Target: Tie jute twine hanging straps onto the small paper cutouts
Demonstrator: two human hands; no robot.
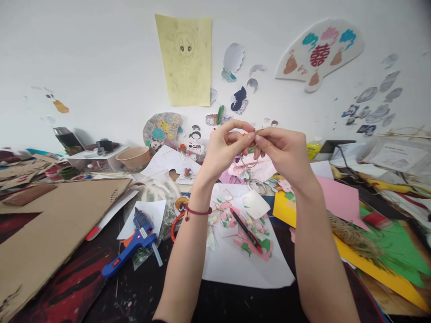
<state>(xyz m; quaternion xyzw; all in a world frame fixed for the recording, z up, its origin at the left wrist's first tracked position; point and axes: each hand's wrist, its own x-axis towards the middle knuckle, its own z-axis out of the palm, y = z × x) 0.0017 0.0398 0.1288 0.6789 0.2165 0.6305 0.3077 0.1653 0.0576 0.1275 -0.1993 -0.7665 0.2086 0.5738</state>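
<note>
Both hands are raised in front of me above the cluttered table, fingertips meeting. My left hand pinches a thin piece of twine, and my right hand pinches it too, close beside. A loop of the twine hangs below the fingers; small bits of orange and green show behind them, too hidden to name. Beneath the hands lies a white sheet of paper, strewn with pink and green paper scraps. A dark pen rests across the scraps.
A blue glue gun lies to the left, near a large cardboard sheet. To the right are a bundle of twine, pink paper and green paper. A round bowl stands at the back left by the wall.
</note>
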